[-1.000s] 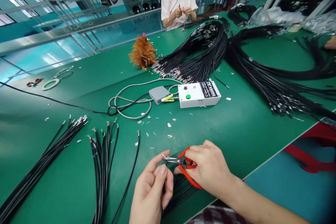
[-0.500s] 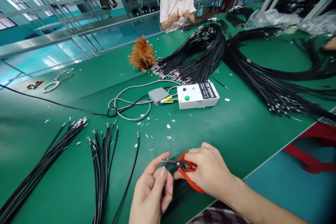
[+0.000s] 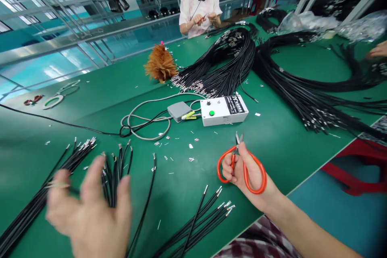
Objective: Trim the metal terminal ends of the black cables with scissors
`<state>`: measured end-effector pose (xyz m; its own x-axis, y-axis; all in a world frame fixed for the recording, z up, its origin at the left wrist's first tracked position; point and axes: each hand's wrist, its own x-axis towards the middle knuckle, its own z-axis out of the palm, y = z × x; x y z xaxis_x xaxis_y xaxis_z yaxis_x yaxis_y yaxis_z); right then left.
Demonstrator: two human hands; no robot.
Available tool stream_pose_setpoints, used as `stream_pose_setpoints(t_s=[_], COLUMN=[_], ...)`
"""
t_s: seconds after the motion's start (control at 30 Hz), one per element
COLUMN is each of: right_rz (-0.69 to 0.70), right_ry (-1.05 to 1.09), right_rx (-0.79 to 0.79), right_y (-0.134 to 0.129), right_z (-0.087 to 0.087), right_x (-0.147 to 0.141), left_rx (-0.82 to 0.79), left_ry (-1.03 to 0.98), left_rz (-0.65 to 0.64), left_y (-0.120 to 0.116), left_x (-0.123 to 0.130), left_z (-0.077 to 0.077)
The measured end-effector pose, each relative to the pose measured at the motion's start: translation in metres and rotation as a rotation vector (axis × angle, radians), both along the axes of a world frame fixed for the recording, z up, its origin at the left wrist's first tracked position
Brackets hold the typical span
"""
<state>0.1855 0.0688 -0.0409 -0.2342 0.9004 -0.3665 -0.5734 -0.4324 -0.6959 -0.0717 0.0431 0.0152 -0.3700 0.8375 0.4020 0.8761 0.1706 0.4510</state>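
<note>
My right hand (image 3: 246, 173) is wrapped round red-handled scissors (image 3: 260, 183), whose short metal blades point away from me, slightly parted. With fingers spread and nothing in it, my left hand (image 3: 93, 217) hovers over the left of the table, somewhat blurred. Beyond its fingers stands a small group of black cables (image 3: 116, 173) with stripped ends, partly hidden by the hand. A single black cable (image 3: 148, 201) lies just right of that hand. Between my hands, a bundle of black cables (image 3: 196, 225) with bare, silvery ends rests on the green table (image 3: 187, 177).
Another cable bundle (image 3: 30, 213) lies at far left. A white control box (image 3: 223, 117) with a green button, a grey pad (image 3: 179, 111), a feather duster (image 3: 160, 64) and big cable piles (image 3: 217, 64) occupy the back. A co-worker (image 3: 199, 8) sits across; another person's hand (image 3: 377, 50) shows at right.
My hands have separated: the left swung left and opened, and the right drew right with the scissors turned to point away. The near cable bundle is now uncovered.
</note>
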Motion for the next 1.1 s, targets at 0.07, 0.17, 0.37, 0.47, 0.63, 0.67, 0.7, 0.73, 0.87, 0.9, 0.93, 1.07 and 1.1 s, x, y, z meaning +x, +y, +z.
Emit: stream_pose_setpoints(t_s=[0.07,0.17,0.37,0.47,0.63,0.67,0.7,0.73,0.87,0.9,0.93,1.07,1.1], right_rz=[0.011,0.018,-0.072,-0.123,0.051,0.091,0.122,0.144,0.143,0.141,0.144,0.165,0.177], right_ry=[0.009,-0.023,-0.103,-0.058,-0.282,-0.343,-0.377,-0.38,-0.249,-0.21,-0.172,-0.052,-0.034], right_rx=[-0.001,0.001,-0.004,-0.079,0.086,0.129,0.153,0.156,0.086,0.073,0.064,0.023,0.008], right_y=[-0.003,-0.008,-0.009,-0.005,-0.01,-0.012,-0.015,-0.017,-0.023,-0.024,-0.025,-0.032,-0.034], right_z=[-0.001,0.0,0.0,-0.001,0.001,0.002,0.003,0.003,0.005,0.005,0.005,0.003,0.003], right_x=[-0.004,-0.009,-0.01,-0.014,-0.017,-0.018,-0.02,-0.022,-0.034,-0.036,-0.037,-0.036,-0.035], left_rx=[-0.03,-0.172,-0.012,-0.2,-0.397,-0.424,-0.445,-0.455,-0.407,-0.378,-0.338,-0.117,-0.079], left_ry=[0.2,0.329,0.336,0.138,-0.27,-0.374,-0.463,-0.531,-0.599,-0.594,-0.578,-0.403,-0.353], left_rz=[-0.071,-0.003,-0.251,-0.622,-0.584,-0.573,-0.562,-0.558,-0.545,-0.529,-0.513,-0.475,-0.478], left_y=[0.0,0.002,-0.011,-0.028,-0.04,-0.04,-0.04,-0.04,-0.041,-0.041,-0.042,-0.045,-0.045], left_x=[0.009,0.01,0.012,0.045,0.076,0.076,0.074,0.073,0.072,0.072,0.072,0.069,0.067], left_z=[-0.01,-0.025,-0.037,-0.053,-0.061,-0.057,-0.053,-0.049,-0.039,-0.039,-0.04,-0.042,-0.042])
